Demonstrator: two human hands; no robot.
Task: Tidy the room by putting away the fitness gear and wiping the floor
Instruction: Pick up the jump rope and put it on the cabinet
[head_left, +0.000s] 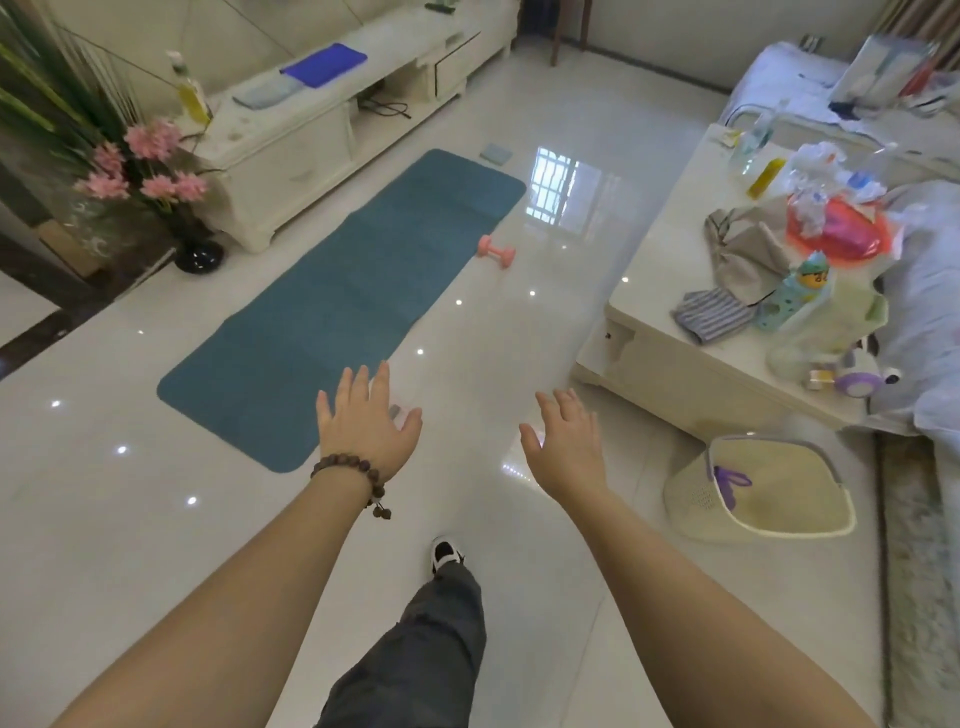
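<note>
Left hand and right hand: both spread, empty, outstretched. Mat: flat on floor. Dumbbell: beside mat's right edge. Advice: collect dumbbell first, then roll mat evenly from near end.

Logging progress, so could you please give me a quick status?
Both hands, left and right, open, empty. Mat unrolled, dumbbell beside it. Path clear.
</note>
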